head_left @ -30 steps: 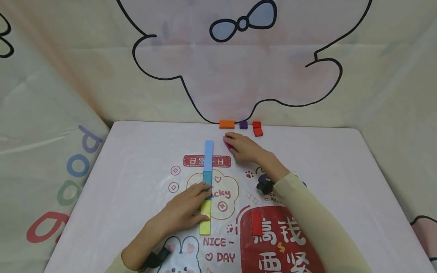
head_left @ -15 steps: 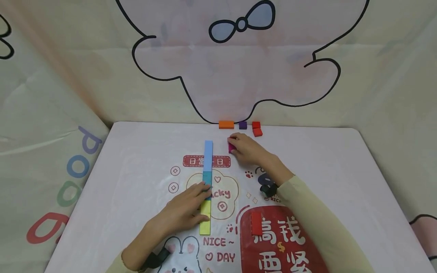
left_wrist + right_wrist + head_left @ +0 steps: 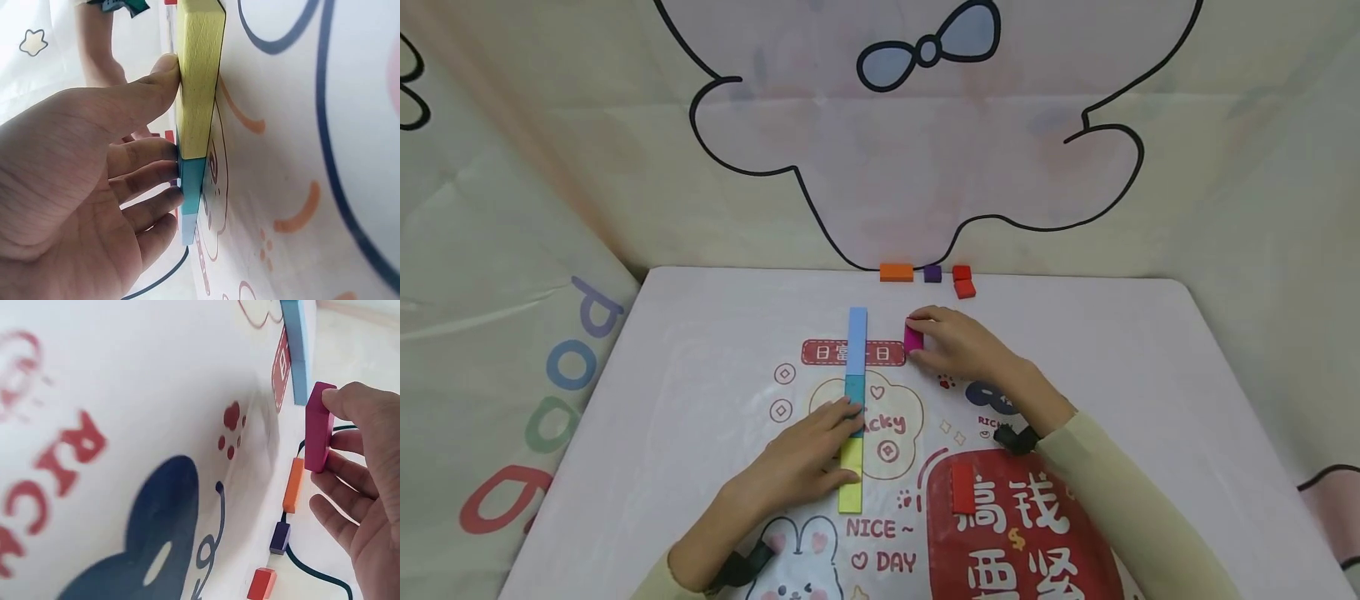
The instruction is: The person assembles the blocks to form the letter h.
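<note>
A straight row of wooden blocks lies on the table: a yellow block nearest, a teal block in the middle and a light blue block farthest. My left hand rests on this row. In the left wrist view its thumb touches the yellow block and the fingertips touch the teal one, partly covering it. To the right of the row's far end, my right hand pinches a magenta block between thumb and fingers, apart from the row.
At the back edge stand an orange block, a purple block and two small red blocks. A longer red block lies at front right on the printed white table cover. A fabric wall rises behind.
My right hand has drawn back from the far edge, towards me and slightly right, with the magenta block, which now shows more fully. The left hand and the row have stayed put.
</note>
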Tool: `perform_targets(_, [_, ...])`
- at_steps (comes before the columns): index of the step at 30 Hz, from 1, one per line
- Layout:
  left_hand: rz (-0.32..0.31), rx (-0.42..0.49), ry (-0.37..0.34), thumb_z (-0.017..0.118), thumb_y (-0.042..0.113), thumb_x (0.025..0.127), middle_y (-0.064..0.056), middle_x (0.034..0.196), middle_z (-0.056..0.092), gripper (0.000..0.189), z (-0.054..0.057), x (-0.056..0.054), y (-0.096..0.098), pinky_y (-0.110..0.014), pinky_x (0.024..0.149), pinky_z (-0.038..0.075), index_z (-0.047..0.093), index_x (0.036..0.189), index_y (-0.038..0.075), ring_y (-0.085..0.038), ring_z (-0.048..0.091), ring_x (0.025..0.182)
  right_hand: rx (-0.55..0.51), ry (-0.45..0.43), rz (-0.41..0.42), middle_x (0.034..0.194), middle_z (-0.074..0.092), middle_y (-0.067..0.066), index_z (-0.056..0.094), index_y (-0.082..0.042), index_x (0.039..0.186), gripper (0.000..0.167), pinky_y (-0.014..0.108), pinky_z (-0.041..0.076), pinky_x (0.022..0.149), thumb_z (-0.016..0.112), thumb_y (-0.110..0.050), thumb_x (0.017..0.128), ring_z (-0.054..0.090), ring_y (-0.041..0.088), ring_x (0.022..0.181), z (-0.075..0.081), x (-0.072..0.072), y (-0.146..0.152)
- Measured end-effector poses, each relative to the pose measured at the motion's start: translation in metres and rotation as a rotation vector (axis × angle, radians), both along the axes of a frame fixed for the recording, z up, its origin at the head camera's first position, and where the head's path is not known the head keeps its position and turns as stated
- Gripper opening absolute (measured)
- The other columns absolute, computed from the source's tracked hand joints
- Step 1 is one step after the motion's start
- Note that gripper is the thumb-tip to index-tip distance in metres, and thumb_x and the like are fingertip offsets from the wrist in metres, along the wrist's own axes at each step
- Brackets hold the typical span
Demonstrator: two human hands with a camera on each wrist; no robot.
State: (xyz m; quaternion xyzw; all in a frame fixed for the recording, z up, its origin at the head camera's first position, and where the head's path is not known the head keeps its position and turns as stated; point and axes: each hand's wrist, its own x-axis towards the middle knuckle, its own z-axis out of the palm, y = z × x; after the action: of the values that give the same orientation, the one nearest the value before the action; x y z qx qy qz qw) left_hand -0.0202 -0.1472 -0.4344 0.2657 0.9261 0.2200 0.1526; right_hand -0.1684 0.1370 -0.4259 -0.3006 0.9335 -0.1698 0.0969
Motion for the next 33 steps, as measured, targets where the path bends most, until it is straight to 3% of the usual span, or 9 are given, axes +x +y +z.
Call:
perform_targets(8, [-0.011, 0.015, 0.004, 0.081, 0.04, 0.093, -0.009, 0.167, 0.046, 0.075, -0.001, 0.002, 0.001, -0.052, 0.127, 0.04, 0.054, 0.154, 0.007, -0.032, 0.037, 0.16, -0.073, 0.082, 0.028, 0.145, 0.067, 0.01, 0.069, -0.008, 0.14, 0.059, 0.05, 0.058, 0.111, 0.085, -0.033, 0.089, 0.062, 0.03, 0.137, 0.004, 0.029, 0.013])
perform_targets(18, [-0.009, 0.002, 0.015, 0.081, 0.041, 0.093, -0.009, 0.167, 0.047, 0.074, 0.001, 0.001, 0.0, -0.05, 0.128, 0.039, 0.054, 0.154, 0.008, -0.032, 0.037, 0.16, -0.132, 0.107, 0.038, 0.14, 0.069, 0.006, 0.073, -0.013, 0.135, 0.058, 0.046, 0.063, 0.102, 0.089, -0.034, 0.084, 0.065, 0.026, 0.132, 0.002, 0.061, 0.032])
perform_targets(33, [-0.001, 0.003, 0.01, 0.081, 0.04, 0.093, -0.009, 0.167, 0.046, 0.075, 0.002, 0.002, 0.001, -0.05, 0.129, 0.038, 0.054, 0.155, 0.008, -0.031, 0.037, 0.16, -0.083, 0.106, 0.019, 0.138, 0.07, 0.004, 0.075, -0.017, 0.134, 0.058, 0.045, 0.065, 0.097, 0.09, -0.039, 0.083, 0.067, 0.026, 0.128, -0.013, 0.105, 0.06])
